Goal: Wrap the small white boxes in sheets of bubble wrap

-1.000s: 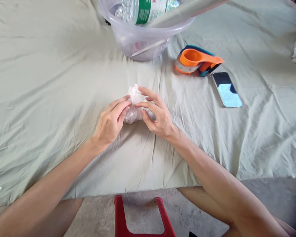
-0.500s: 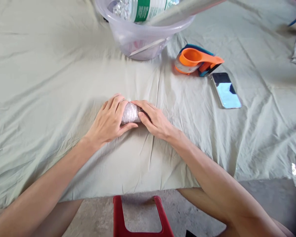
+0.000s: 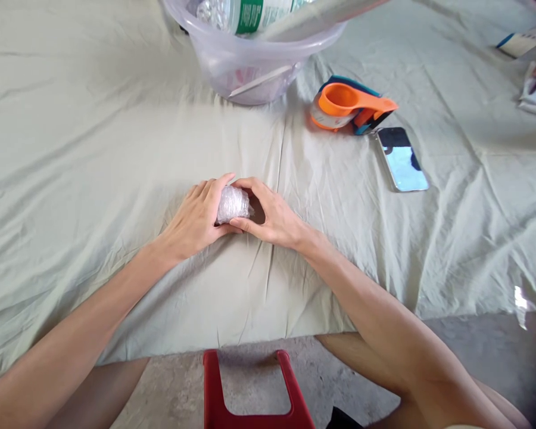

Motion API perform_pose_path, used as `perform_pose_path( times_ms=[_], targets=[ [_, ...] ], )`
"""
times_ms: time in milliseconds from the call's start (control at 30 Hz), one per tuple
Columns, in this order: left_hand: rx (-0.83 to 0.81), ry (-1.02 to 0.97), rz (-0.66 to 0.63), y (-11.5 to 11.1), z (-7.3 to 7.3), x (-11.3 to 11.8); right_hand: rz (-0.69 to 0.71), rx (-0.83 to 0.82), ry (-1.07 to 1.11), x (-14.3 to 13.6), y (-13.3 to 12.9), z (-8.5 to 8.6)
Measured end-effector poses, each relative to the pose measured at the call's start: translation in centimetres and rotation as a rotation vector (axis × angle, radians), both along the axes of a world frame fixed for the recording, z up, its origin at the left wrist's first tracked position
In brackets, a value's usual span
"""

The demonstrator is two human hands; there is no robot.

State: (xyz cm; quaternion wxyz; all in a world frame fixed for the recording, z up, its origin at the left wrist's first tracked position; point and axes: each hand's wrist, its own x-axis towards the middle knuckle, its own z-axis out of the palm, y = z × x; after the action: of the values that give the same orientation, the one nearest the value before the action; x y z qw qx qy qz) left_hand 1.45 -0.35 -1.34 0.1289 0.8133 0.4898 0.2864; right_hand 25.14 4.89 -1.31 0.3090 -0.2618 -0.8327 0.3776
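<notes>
A small bundle in clear bubble wrap (image 3: 233,204) lies on the pale green cloth (image 3: 116,143), near the table's front. My left hand (image 3: 196,213) is wrapped round its left side, the thumb below it. On the right, my right hand (image 3: 274,215) curves round the bundle, with fingertips at its top edge and the thumb at its lower edge. A dark gap shows between the right palm and the bundle. What is inside the wrap cannot be made out.
A translucent plastic basin (image 3: 250,65) holding a bottle with a green label (image 3: 252,15) stands at the back. Right of it are an orange tape dispenser (image 3: 339,100) and a phone (image 3: 402,159). A red stool (image 3: 213,387) stands below the table edge.
My right hand has shifted its grip: its thumb has moved down to the bundle's lower edge and the palm has drawn away from its end. The whole view has shifted slightly.
</notes>
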Motion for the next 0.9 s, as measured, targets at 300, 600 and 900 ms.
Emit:
perform_pose_path(
  times_ms=[300, 600, 900],
  targets=[
    [0.261, -0.002, -0.038, -0.9, 1.0, -0.4, 0.011, -0.057, 0.023, -0.2, 0.7, -0.1],
    [-0.036, -0.151, 0.001, -1.0, 1.0, -1.1, -0.016, 0.072, 0.041, -0.5, -0.1, -0.8],
    [0.327, -0.179, -0.096, -0.9, 1.1, -0.6, -0.043, 0.593, 0.041, 0.3, -0.6, -0.2]
  ],
)
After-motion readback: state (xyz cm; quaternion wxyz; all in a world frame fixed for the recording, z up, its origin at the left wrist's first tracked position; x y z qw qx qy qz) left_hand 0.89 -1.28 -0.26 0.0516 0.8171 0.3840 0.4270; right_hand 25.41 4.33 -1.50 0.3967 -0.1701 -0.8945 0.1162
